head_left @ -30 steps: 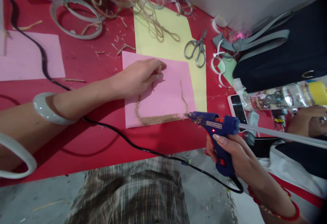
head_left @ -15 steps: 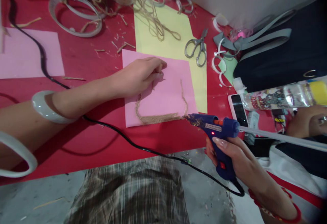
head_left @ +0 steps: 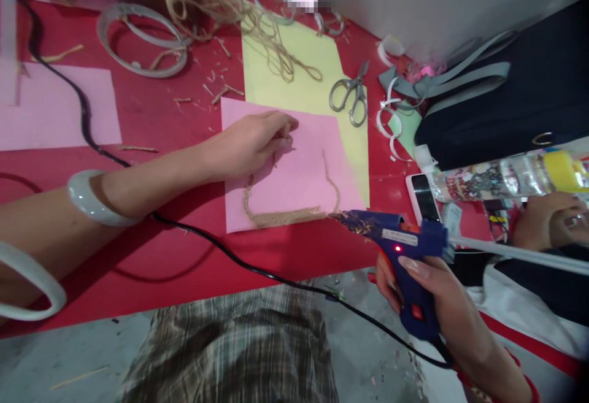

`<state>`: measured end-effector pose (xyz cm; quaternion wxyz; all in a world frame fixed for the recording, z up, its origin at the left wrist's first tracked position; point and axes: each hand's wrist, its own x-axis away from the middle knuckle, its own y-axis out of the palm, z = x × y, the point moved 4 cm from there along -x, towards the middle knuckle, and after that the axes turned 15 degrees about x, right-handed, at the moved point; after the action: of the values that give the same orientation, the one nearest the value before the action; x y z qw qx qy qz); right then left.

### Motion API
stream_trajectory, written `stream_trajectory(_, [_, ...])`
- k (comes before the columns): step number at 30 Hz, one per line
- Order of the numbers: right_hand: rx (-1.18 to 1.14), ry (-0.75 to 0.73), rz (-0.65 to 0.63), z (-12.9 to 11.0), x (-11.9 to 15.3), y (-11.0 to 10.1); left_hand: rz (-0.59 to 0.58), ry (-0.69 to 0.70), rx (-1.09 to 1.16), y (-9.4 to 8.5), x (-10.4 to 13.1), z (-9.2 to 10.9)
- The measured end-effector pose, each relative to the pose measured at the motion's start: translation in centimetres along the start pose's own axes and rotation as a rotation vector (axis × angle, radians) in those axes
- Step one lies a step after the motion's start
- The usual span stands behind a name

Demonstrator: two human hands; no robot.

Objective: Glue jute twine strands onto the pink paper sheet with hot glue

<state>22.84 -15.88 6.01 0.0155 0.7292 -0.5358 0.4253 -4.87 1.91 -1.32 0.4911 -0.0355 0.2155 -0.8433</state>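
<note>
My right hand (head_left: pixel 423 292) grips a dark blue glue gun (head_left: pixel 386 231), its red light lit and a clear glue stick out of its back. The nozzle meets the right end of a flat band of jute twine (head_left: pixel 288 215) on a pink sheet of paper (head_left: pixel 299 176). A thin twine strand (head_left: pixel 330 179) rises from that end, and another (head_left: pixel 247 197) curves up at the left toward my left hand (head_left: pixel 264 139). That hand rests on the pink sheet with fingers curled in and closed; whatever lies under them is hidden.
Scissors (head_left: pixel 350 93) lie on a yellow sheet (head_left: pixel 294 41), near a tangle of twine (head_left: pixel 202 1). Tape rings (head_left: pixel 103 32) are at the back left. The black cord (head_left: pixel 239 262) crosses the table's front. A bottle (head_left: pixel 497 176), phone (head_left: pixel 421 197) and another person's hand (head_left: pixel 545 222) are at right.
The view has shifted a little. The glue gun's body has swung slightly right and down, its nozzle staying by the band's right end. My left hand keeps its place on the paper.
</note>
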Motion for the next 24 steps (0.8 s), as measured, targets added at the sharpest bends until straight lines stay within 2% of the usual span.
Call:
stream_trajectory(6, [-0.105,-0.013,0.094,2.0,2.6,0.5,-0.013,0.001,0.029,-0.1,0.0,0.1])
stream_trajectory(10, [-0.123,-0.061,0.192,2.8,3.2,1.2,-0.003,-0.006,0.085,-0.4,0.1,0.4])
stream_trajectory(16, [-0.053,-0.263,0.415,1.2,2.1,3.5,0.068,-0.028,0.323,-0.9,-0.1,0.0])
stream_trajectory(18, [0.026,-0.363,0.458,0.0,1.1,4.4,0.109,-0.017,0.389,-2.4,-0.5,0.6])
stream_trajectory(20, [0.14,-0.464,0.477,-1.8,-0.1,5.6,0.208,0.016,0.375,-5.2,-0.4,2.4])
stream_trajectory(21, [0.205,-0.504,0.486,-2.9,-0.7,6.2,0.262,0.04,0.34,-6.9,-0.1,3.7])
stream_trajectory(22, [0.266,-0.543,0.52,-4.3,-1.3,6.8,0.369,0.072,0.295,-8.8,0.6,5.3])
stream_trajectory(24, [0.373,-0.612,0.583,-7.4,-2.5,8.2,0.465,0.091,0.204,-12.1,2.4,8.4])
